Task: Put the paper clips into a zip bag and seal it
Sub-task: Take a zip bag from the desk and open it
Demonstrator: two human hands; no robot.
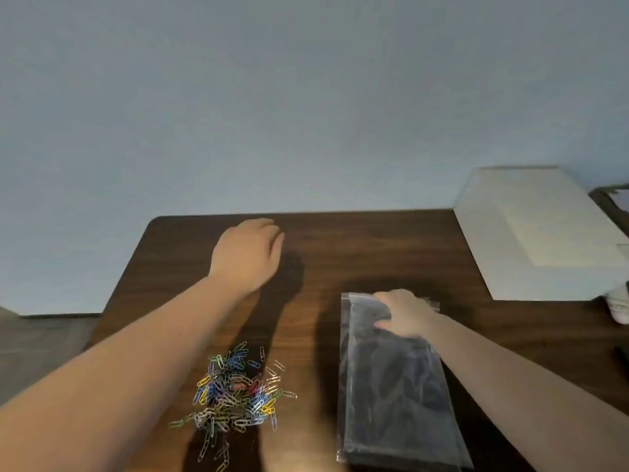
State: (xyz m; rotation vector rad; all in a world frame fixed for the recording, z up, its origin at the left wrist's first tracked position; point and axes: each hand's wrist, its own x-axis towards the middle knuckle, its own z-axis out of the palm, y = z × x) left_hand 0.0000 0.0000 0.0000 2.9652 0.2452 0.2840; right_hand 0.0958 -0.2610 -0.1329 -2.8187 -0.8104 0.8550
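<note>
A loose pile of coloured paper clips [235,393] lies on the dark wooden table [340,247] near its front edge, left of centre. To the right lies a clear zip bag pack [398,386], long side running away from me, its zip edge at the far end. My right hand [405,315] rests on that far end, thumb and fingers pinching the top layer near the zip. My left hand [248,253] hovers over the bare far-left part of the table, well beyond the clips, fingers curled down and holding nothing I can see.
A white box [544,233] stands at the table's far right corner. A white object [619,301] and a dark item [623,356] sit at the right edge. A pale blue wall rises behind the table.
</note>
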